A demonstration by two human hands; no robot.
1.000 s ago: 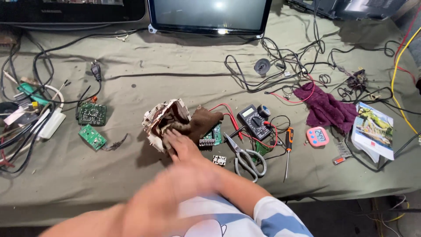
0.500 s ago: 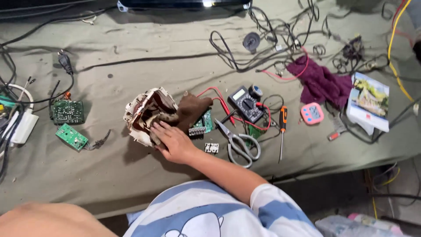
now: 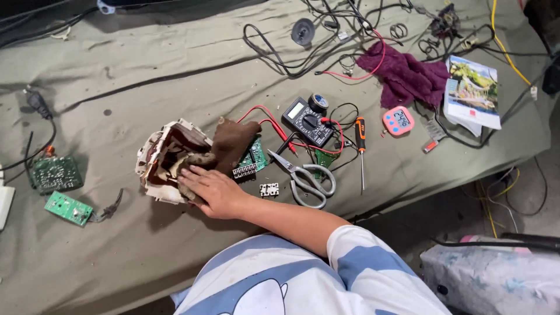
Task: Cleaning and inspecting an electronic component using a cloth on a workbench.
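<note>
Cracked cream plastic housing [image 3: 158, 158] lies on its side, left of centre on the bench [image 3: 146, 76], open face up, brown innards showing. A brown cloth [image 3: 233, 140] is draped off its right edge.

Right hand [image 3: 213, 189] lies flat on the housing's near right corner. Fingers [image 3: 189, 175] are extended and a little spread, tips over the open cavity, palm on the rim. They aren't curled round anything: it's a press or steady, not a grip. Left hand is out of frame.

Step in hand, as I read it: bracing or feeling the housing's interior. Any lift or turn from here would need the fingers to wrap the rim first, and the shell looks brittle and jagged.

Around it:
- green circuit board [image 3: 252, 158] half under the cloth, just right of the hand
- small white connector block [image 3: 269, 189] near the wrist
- scissors [image 3: 306, 181], then multimeter [image 3: 306, 121] with red leads, and screwdriver [image 3: 361, 146] further right
- two green boards [image 3: 55, 173] well apart on the left
- pink timer [image 3: 398, 121], purple rag [image 3: 405, 76] and booklet [image 3: 472, 90] at far right
</note>
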